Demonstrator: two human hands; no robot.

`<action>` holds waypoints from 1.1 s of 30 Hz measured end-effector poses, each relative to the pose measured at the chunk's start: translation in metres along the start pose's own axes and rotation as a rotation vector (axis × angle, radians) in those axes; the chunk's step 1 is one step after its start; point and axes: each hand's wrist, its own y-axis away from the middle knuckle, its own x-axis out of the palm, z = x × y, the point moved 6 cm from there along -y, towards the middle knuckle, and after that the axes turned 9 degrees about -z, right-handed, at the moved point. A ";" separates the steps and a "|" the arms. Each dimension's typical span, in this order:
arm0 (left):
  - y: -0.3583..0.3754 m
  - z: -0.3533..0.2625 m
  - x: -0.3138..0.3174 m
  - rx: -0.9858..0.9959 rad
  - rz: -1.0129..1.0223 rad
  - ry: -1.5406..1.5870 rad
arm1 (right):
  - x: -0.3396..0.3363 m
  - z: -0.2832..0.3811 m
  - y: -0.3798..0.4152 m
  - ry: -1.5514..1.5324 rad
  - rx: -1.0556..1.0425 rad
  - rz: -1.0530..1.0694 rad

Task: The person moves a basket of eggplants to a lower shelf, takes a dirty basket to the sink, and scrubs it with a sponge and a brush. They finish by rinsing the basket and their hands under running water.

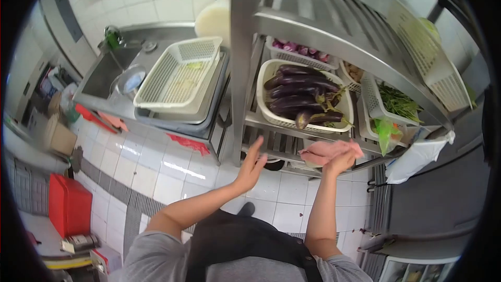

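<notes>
My right hand (340, 163) is closed on a pink cloth (324, 151), which hangs folded out to the left of my fingers. It is held just in front of the metal shelf's lower level. My left hand (252, 168) is raised with its fingers stretched out and nothing in it, near the shelf's upright post. Beyond both hands, a white basket (264, 86) on the shelf is filled with several dark purple eggplants (297, 94).
The metal rack (239, 73) also bears red onions (302, 49), a basket of leafy greens (394, 102), and a green plastic bag (385, 133). Left stands a sink (107, 75) beside stacked baskets (177, 73). A red bin (68, 206) is on the tiled floor.
</notes>
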 end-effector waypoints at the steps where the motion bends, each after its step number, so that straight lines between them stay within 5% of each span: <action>1: 0.034 0.010 -0.017 -0.095 0.106 0.023 | -0.010 0.001 0.010 -0.010 0.074 0.007; 6: 0.212 0.164 -0.180 -0.764 0.613 -0.486 | -0.027 0.010 0.065 0.096 0.056 0.307; 7: 0.269 0.247 -0.242 -0.562 0.568 -0.628 | -0.011 0.030 0.082 0.061 -0.035 0.454; 8: 0.321 0.276 -0.313 -0.928 0.356 -0.858 | 0.006 0.050 0.102 0.014 -0.129 0.586; 10: 0.446 0.271 -0.447 -1.059 -0.730 -0.894 | 0.032 0.086 0.124 0.091 -0.337 0.438; 11: 0.507 0.251 -0.489 -1.106 -1.148 -1.201 | 0.053 0.116 0.132 -0.047 -0.462 0.503; 12: 0.555 0.224 -0.489 -1.484 -1.718 -0.353 | 0.072 0.139 0.137 -0.173 -0.598 0.575; 14: 0.578 0.197 -0.499 -1.515 -1.680 -0.167 | 0.087 0.147 0.118 -0.302 -0.624 0.333; 16: 0.581 0.196 -0.508 -1.524 -1.610 0.228 | 0.112 0.078 0.037 -0.429 -0.400 0.826; 17: 0.573 0.201 -0.513 -1.522 -1.558 0.428 | 0.131 0.116 0.089 -0.415 -0.421 0.817; 18: 0.560 0.209 -0.519 -1.534 -1.531 0.432 | 0.179 0.152 0.158 -0.387 -0.692 0.088; 20: 0.515 0.224 -0.536 -1.381 -1.172 -0.069 | 0.217 0.108 0.125 0.118 -0.916 0.546; 22: 0.490 0.257 -0.542 -1.319 -0.838 -0.413 | 0.246 0.082 0.178 1.010 -1.603 0.538; 23: 0.475 0.268 -0.533 -1.260 -0.825 -0.329 | 0.243 0.031 0.135 0.980 -1.163 0.776; 24: 0.463 0.273 -0.525 -1.196 -0.818 -0.252 | 0.237 0.013 0.121 0.646 -1.031 0.792; 25: 0.459 0.295 -0.524 -1.070 -0.733 -0.260 | 0.236 0.062 0.171 0.610 -0.836 0.580; 26: 0.457 0.313 -0.527 -0.943 -0.639 -0.279 | 0.224 0.076 0.187 0.509 -1.000 0.509; 27: 0.458 0.309 -0.535 -0.948 -0.668 -0.270 | 0.208 0.083 0.212 0.113 -0.632 0.352; 28: 0.446 0.300 -0.537 -0.944 -0.587 -0.300 | 0.201 0.098 0.249 0.015 -0.618 0.227; 29: 0.434 0.291 -0.538 -0.942 -0.507 -0.329 | 0.203 0.110 0.297 -0.049 -0.859 0.136; 30: 0.423 0.279 -0.551 -0.948 -0.535 -0.325 | 0.211 0.091 0.321 -0.187 -0.794 0.371; 32: 0.423 0.253 -0.582 -1.388 -0.480 -0.312 | 0.231 0.084 0.406 0.267 -1.164 0.466; 33: 0.411 0.240 -0.604 -1.335 -0.552 -0.329 | 0.247 0.073 0.443 0.417 -1.178 0.672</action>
